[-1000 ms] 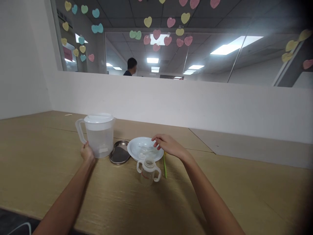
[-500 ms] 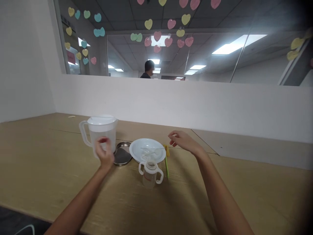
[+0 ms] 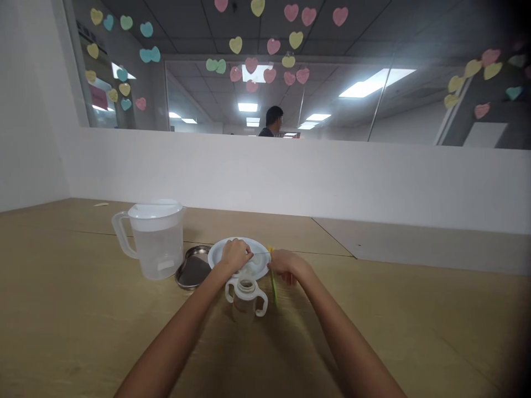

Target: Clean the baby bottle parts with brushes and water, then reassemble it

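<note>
My left hand (image 3: 236, 254) reaches over the white bowl (image 3: 259, 245), fingers curled and apparently pinching a thin, wire-like rod (image 3: 261, 253) that crosses the bowl. Pale translucent parts (image 3: 249, 270) lie inside, partly covered by that hand. At the bowl's right edge is my right hand (image 3: 290, 264), bent downward and blurred, its fingertips by a brush-like tool with a yellow end and green handle (image 3: 274, 290). Whether it grips the tool I cannot tell. In front of the bowl stands an upright, lidless translucent bottle (image 3: 244, 304) with two white side handles.
A translucent lidded pitcher (image 3: 160, 243) stands left of a shallow metal tray (image 3: 193, 271), which my left forearm passes close to. The brown tabletop (image 3: 83, 309) meets a white wall (image 3: 232, 171). Behind the window above, a person (image 3: 271, 122) is visible; heart-shaped notes dot the glass.
My left hand has moved from in front of the pitcher rightward to the bowl. My right hand has come down and left to the green-handled tool. The view has shifted slightly right.
</note>
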A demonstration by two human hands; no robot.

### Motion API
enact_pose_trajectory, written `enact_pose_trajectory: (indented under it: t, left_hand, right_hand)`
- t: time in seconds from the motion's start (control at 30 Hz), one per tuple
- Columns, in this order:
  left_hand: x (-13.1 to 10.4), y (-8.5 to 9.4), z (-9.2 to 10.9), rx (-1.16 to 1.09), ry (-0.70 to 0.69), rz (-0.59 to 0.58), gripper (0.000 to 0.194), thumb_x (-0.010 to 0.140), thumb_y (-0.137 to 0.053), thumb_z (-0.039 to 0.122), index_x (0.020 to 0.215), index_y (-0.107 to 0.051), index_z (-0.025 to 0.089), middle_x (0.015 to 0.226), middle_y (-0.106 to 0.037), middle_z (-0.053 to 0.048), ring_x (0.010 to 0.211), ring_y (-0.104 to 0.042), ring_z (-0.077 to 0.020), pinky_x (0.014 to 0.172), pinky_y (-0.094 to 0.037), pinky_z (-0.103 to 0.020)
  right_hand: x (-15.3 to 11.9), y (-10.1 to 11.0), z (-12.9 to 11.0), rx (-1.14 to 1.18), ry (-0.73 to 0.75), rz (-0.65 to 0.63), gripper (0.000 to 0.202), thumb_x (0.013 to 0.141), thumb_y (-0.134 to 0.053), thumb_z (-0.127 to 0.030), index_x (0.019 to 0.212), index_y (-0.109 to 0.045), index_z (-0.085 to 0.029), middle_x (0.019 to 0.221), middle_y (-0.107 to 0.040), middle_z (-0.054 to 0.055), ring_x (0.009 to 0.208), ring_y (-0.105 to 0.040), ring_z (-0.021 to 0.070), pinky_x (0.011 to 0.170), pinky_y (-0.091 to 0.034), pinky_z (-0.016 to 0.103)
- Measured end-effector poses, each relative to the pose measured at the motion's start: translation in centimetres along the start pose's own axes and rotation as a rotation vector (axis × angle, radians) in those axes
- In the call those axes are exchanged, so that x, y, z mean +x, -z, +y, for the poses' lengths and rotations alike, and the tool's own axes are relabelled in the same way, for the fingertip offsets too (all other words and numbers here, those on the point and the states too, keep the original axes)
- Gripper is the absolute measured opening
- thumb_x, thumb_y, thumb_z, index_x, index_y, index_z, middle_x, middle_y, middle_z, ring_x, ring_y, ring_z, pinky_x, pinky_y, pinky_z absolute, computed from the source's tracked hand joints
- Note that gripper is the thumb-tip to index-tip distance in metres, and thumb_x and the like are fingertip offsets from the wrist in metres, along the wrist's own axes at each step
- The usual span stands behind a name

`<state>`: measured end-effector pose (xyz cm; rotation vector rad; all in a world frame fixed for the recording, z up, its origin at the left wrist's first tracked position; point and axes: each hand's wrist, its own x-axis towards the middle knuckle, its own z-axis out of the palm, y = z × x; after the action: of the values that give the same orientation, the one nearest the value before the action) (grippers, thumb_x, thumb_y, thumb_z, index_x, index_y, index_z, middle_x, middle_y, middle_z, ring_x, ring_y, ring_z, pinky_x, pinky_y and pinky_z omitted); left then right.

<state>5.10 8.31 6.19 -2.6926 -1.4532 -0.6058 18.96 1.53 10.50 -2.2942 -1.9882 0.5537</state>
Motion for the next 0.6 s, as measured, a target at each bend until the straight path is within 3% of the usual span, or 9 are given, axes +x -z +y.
enact_pose_trajectory:
  t: [0.1, 0.2, 0.4, 0.5, 0.6]
  left_hand:
    - [0.4, -1.0, -0.2, 0.008, 0.025, -0.022, 0.027, 0.08, -0.052, 0.032, 0.085, -0.072, 0.015, 0.088, -0.068, -0.015, 0.091, -0.06, -0.0281, 0.083, -0.04, -0.04]
    - [0.4, -1.4, -0.7, 0.0, 0.036, -0.054, 0.022, 0.078, -0.057, 0.032, 0.082, -0.073, 0.017, 0.087, -0.069, -0.014, 0.09, -0.06, -0.0283, 0.086, -0.038, -0.043]
    - [0.3, -1.3, -1.3, -0.056, 0.038, -0.121, 0.018, 0.075, -0.06, 0.037, 0.076, -0.072, 0.023, 0.081, -0.071, -0.007, 0.085, -0.062, -0.0233, 0.092, -0.033, -0.043]
    - [0.1, -0.7, -1.3, -0.073, 0.035, -0.133, 0.014, 0.074, -0.061, 0.032, 0.074, -0.071, 0.022, 0.083, -0.07, -0.005, 0.086, -0.061, -0.0223, 0.092, -0.032, -0.042]
    - [-0.3, 0.4, -1.3, -0.082, 0.033, -0.148, 0.012, 0.072, -0.062, 0.029, 0.073, -0.07, 0.021, 0.085, -0.07, -0.005, 0.086, -0.061, -0.0217, 0.091, -0.033, -0.041]
  right_hand:
    - [-0.1, 0.1, -0.1, -0.032, -0.05, -0.142, 0.018, 0.072, -0.05, -0.01, 0.057, -0.06, -0.009, 0.042, -0.054, 0.009, 0.049, -0.062, 0.0257, 0.05, -0.051, 0.035]
    - [0.3, 0.0, 0.0, -0.062, -0.073, -0.188, 0.017, 0.073, -0.05, -0.011, 0.058, -0.059, -0.01, 0.044, -0.056, 0.009, 0.055, -0.064, 0.0276, 0.054, -0.052, 0.036]
    - [1.8, -1.2, 1.1, -0.046, -0.213, -0.286, 0.028, 0.078, -0.054, -0.032, 0.065, -0.062, -0.008, 0.051, -0.06, 0.015, 0.059, -0.065, 0.0286, 0.05, -0.051, 0.035]
    - [2.1, -1.5, 1.8, -0.03, -0.242, -0.278, 0.025, 0.077, -0.057, -0.027, 0.067, -0.063, -0.005, 0.054, -0.061, 0.016, 0.056, -0.064, 0.028, 0.049, -0.051, 0.035]
    - [1.8, -1.4, 2.2, -0.014, -0.181, -0.154, 0.008, 0.068, -0.063, -0.012, 0.062, -0.063, -0.006, 0.053, -0.062, 0.015, 0.054, -0.064, 0.0277, 0.053, -0.052, 0.036]
